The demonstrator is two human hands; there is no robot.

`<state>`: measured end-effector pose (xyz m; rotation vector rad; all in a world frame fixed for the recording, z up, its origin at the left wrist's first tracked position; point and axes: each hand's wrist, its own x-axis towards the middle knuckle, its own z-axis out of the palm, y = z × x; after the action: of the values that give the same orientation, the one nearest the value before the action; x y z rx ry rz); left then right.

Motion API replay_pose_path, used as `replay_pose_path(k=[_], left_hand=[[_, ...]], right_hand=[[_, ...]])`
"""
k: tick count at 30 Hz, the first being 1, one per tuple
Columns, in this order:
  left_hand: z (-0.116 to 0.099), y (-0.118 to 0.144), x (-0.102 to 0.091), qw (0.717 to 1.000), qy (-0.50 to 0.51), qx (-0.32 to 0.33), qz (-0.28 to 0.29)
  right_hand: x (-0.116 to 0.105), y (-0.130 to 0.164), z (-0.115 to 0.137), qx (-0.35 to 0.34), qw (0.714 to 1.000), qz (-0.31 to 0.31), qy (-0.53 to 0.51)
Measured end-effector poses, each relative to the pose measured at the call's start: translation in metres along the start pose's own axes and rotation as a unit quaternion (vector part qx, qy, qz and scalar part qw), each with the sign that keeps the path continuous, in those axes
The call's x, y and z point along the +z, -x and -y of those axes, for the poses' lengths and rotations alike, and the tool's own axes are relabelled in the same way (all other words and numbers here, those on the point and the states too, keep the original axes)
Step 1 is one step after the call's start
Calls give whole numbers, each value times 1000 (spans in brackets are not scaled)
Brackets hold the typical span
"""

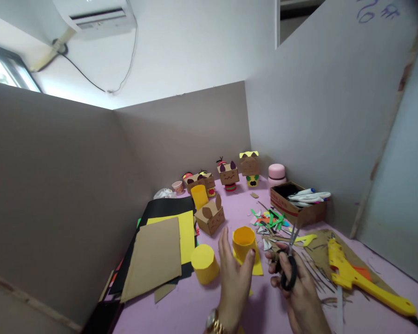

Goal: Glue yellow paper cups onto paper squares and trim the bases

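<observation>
My left hand (235, 271), with a gold watch at the wrist, is open beside a yellow paper tube (244, 243). That tube stands upright, its open top facing up, on a piece of yellow paper (257, 268). In my right hand (297, 283) is a pair of scissors (288, 271) with black handles, blades pointing up and away. Left of my left hand stands a yellow cylinder (205, 264) with a closed top. Behind it sits a small cardboard box head (210, 220) with ears and a drawn face.
Cardboard (153, 260) lies over yellow and black sheets at left. Coloured paper scraps (271, 220) spread at right, near a box of pens (296, 204). A yellow glue gun (362, 280) lies far right. Cardboard figures (229, 176) and a pink jar (277, 174) stand behind.
</observation>
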<state>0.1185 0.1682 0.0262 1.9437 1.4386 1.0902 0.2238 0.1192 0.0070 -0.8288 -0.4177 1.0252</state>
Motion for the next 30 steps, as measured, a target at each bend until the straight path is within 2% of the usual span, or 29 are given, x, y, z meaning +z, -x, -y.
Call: replay_pose_path(k=[6,15,20,26,30], left_hand=[[-15,-31,16,997,-70,24,37],[-4,-47,17,991,-101,56,73],[1,-48,9,993,-82,73,45],[-11,-36,-15,995,-53,88,-6],[-16,-18,-30,991,-53,109,-61]], right_hand=[[1,-1,3,8,999,-38,-19],[1,-4,0,10,1000,-26,5],[0,-7,-7,0,999,-27,28],[-6,-17,-14,-13,996,-56,70],[-1,-17,-11,-2,996,-19,92]])
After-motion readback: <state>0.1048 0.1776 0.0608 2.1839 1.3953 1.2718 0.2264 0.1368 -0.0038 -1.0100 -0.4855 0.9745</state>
